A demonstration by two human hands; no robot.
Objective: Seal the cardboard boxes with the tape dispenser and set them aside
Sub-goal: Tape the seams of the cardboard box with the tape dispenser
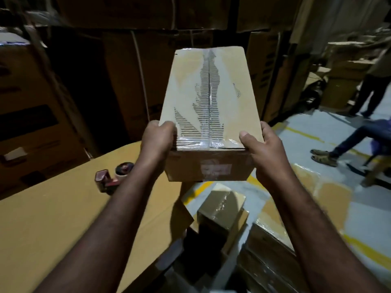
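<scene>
Gripping taped box (211, 98) edges, both hands (airborne).

Cardboard box (230, 102), top seam taped over torn corrugation, gripped aloft; red tape dispenser (114, 178) on cardboard worktop (53, 218).

I hold a box (209, 98) between my left hand (157, 138) and right hand (262, 144). The tape dispenser (112, 176) sits on the table (53, 218) to its left. Stacked cartons (127, 70) stand behind.

Dim warehouse, grey yellow-lined floor (330, 132).
</scene>
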